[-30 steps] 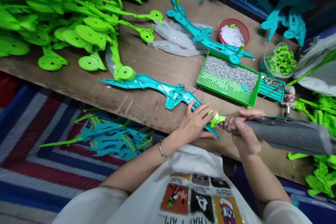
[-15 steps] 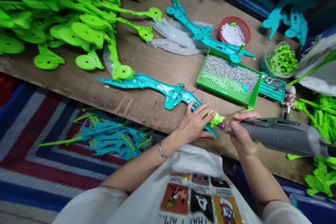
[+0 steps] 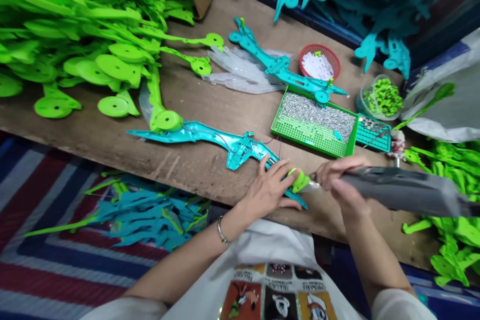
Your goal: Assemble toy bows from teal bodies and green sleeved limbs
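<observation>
A teal plastic bow-shaped shell (image 3: pixel 210 135) lies across the near side of the table, with thin wires and small fittings along its open inner face. My left hand (image 3: pixel 270 187) rests over its right part, fingers spread across it and pressing it down. Just beyond those fingertips, a lime-green disc-shaped piece (image 3: pixel 299 180) sits on the shell's right end. My right hand (image 3: pixel 347 180) is wrapped round a grey electric screwdriver (image 3: pixel 405 190), held nearly level. Its tip, blurred, points left toward the green disc. Another lime-green piece (image 3: pixel 167 121) sits on the shell's left end.
A green tray of screws (image 3: pixel 315 142) stands beyond my hands, beside a teal tray (image 3: pixel 375 135). Behind are a red basket of white pieces (image 3: pixel 320 62), a tub of green bits (image 3: pixel 382 97) and another teal shell (image 3: pixel 277 66). Lime-green parts (image 3: pixel 93 60) heap at left.
The view has shifted, so the table things appear lower and further left. My right hand and the screwdriver have moved slightly right, away from the green disc. My left hand stays on the shell.
</observation>
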Demonstrator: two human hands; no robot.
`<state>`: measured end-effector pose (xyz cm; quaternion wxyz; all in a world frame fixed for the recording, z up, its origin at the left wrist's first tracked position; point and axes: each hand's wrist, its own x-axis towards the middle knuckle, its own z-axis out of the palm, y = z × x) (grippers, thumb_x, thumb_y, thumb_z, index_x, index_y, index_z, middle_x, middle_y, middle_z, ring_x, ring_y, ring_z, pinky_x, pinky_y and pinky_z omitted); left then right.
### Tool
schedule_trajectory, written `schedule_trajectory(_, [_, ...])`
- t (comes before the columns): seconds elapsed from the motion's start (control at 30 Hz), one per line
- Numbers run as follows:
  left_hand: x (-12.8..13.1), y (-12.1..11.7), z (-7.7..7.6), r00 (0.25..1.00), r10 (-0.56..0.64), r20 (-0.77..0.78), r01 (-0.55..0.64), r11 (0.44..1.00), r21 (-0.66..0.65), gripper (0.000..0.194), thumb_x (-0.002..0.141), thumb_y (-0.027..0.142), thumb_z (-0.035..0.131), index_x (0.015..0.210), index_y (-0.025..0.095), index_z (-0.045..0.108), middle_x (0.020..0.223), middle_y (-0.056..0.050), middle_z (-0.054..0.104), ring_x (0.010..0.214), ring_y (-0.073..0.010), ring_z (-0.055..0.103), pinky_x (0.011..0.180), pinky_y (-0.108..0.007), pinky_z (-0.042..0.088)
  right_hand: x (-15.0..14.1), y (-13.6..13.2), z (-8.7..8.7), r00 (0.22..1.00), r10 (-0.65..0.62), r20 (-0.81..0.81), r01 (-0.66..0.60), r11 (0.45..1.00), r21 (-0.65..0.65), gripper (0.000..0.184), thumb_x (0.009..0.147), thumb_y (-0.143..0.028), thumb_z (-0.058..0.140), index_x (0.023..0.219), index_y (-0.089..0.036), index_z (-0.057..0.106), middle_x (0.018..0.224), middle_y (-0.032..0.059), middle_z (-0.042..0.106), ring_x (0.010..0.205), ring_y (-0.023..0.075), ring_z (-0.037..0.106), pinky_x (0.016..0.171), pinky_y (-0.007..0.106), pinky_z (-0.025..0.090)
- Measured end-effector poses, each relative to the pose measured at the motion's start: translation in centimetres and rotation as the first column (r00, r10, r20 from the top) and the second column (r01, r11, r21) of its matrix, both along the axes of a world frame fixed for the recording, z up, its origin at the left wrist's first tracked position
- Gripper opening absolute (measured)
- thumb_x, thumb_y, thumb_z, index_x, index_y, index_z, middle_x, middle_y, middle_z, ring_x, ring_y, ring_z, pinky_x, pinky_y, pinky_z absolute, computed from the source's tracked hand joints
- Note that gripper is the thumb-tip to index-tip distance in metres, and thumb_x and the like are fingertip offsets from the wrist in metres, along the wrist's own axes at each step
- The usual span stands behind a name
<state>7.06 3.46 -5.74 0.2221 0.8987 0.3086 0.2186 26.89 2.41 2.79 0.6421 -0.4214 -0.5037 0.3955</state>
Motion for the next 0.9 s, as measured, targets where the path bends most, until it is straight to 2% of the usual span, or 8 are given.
schedule_trajectory(0.1, [0.0, 0.1, -0.1, 1.0, 0.004, 0.004, -0.004, 1.0, 0.025, 0.087, 0.08, 0.08, 0.06, 0.141, 0.018, 0.057, 0.139, -0.016, 0.065, 0.14, -0.0331, 0.049, 0.125, -0.06, -0.005, 2.4, 3.4, -0.3, 0.964, -0.263, -0.046, 0.267, 0.941, 0.207, 0.02, 0.082, -0.025, 0.07, 0.101, -0.025, 0.065, 0.057, -0.0066, 0.058, 0.048, 0.0146, 0.056, 0.056, 0.033, 0.051])
schedule_trajectory(0.17, [0.0, 0.1, 0.0, 1.0, 0.004, -0.001, -0.004, 0.999, 0.037, 0.086, 0.08, 0.079, 0.062, 0.142, 0.018, 0.057, 0.14, -0.015, 0.064, 0.14, -0.033, 0.05, 0.125, -0.06, -0.004, 3.6, 5.5, -1.2, 0.921, -0.386, -0.054, 0.388, 0.9, 0.198, 0.017, 0.082, -0.026, 0.069, 0.098, -0.025, 0.062, 0.056, -0.0075, 0.055, 0.049, 0.0137, 0.054, 0.057, 0.032, 0.051])
schedule_trajectory(0.27, [0.0, 0.1, 0.3, 0.999, -0.001, -0.043, 0.003, 0.999, 0.045, 0.085, 0.081, 0.076, 0.065, 0.148, 0.025, 0.053, 0.141, -0.013, 0.063, 0.141, -0.0331, 0.049, 0.125, -0.061, 0.0, 4.5, 7.4, -2.9, 0.882, -0.471, 0.014, 0.465, 0.875, 0.138, 0.019, 0.081, -0.033, 0.07, 0.095, -0.025, 0.058, 0.055, -0.0086, 0.054, 0.049, 0.0145, 0.055, 0.059, 0.033, 0.052])
schedule_trajectory(0.37, [0.0, 0.1, 0.6, 0.997, -0.006, -0.081, 0.009, 0.999, 0.039, 0.082, 0.082, 0.074, 0.066, 0.151, 0.034, 0.05, 0.142, -0.012, 0.062, 0.141, -0.0339, 0.048, 0.123, -0.062, 0.004, 4.5, 8.0, -4.0, 0.859, -0.51, 0.051, 0.5, 0.855, 0.135, 0.023, 0.081, -0.035, 0.07, 0.098, -0.025, 0.057, 0.055, -0.0094, 0.055, 0.047, 0.0145, 0.054, 0.06, 0.034, 0.053])
schedule_trajectory(0.5, [0.0, 0.1, 0.5, 0.997, -0.004, -0.077, 0.006, 1.0, 0.03, 0.078, 0.083, 0.075, 0.063, 0.149, 0.035, 0.052, 0.144, -0.012, 0.061, 0.142, -0.0339, 0.047, 0.122, -0.061, 0.008, 4.8, 8.1, -4.3, 0.848, -0.523, 0.081, 0.511, 0.849, 0.136, 0.024, 0.08, -0.035, 0.071, 0.097, -0.025, 0.057, 0.056, -0.0091, 0.055, 0.048, 0.0144, 0.054, 0.061, 0.034, 0.053])
schedule_trajectory(0.7, [0.0, 0.1, 0.6, 0.998, -0.008, -0.067, 0.009, 1.0, 0.019, 0.077, 0.084, 0.075, 0.063, 0.149, 0.035, 0.053, 0.145, -0.012, 0.061, 0.142, -0.0338, 0.046, 0.122, -0.06, 0.006, 5.2, 9.0, -4.6, 0.898, -0.431, 0.089, 0.424, 0.901, 0.089, 0.026, 0.078, -0.039, 0.072, 0.092, -0.025, 0.055, 0.053, -0.0097, 0.052, 0.044, 0.0132, 0.052, 0.052, 0.031, 0.048])
schedule_trajectory(0.8, [-0.1, 0.2, 0.7, 0.998, -0.01, -0.066, 0.011, 1.0, 0.019, 0.078, 0.083, 0.074, 0.064, 0.149, 0.034, 0.053, 0.145, -0.011, 0.061, 0.142, -0.0336, 0.047, 0.122, -0.06, 0.006, 5.0, 9.2, -3.9, 0.899, -0.427, 0.1, 0.421, 0.904, 0.079, 0.027, 0.079, -0.041, 0.073, 0.094, -0.024, 0.057, 0.054, -0.0091, 0.054, 0.044, 0.0133, 0.052, 0.052, 0.031, 0.048])
schedule_trajectory(0.9, [0.0, 0.2, 0.7, 0.998, -0.015, -0.066, 0.017, 1.0, 0.024, 0.078, 0.084, 0.075, 0.063, 0.149, 0.033, 0.053, 0.143, -0.012, 0.062, 0.141, -0.034, 0.048, 0.122, -0.061, 0.005, 4.7, 8.0, -2.0, 0.89, -0.449, 0.076, 0.443, 0.892, 0.093, 0.025, 0.081, -0.04, 0.073, 0.095, -0.025, 0.059, 0.055, -0.0085, 0.054, 0.046, 0.0136, 0.053, 0.054, 0.032, 0.049])
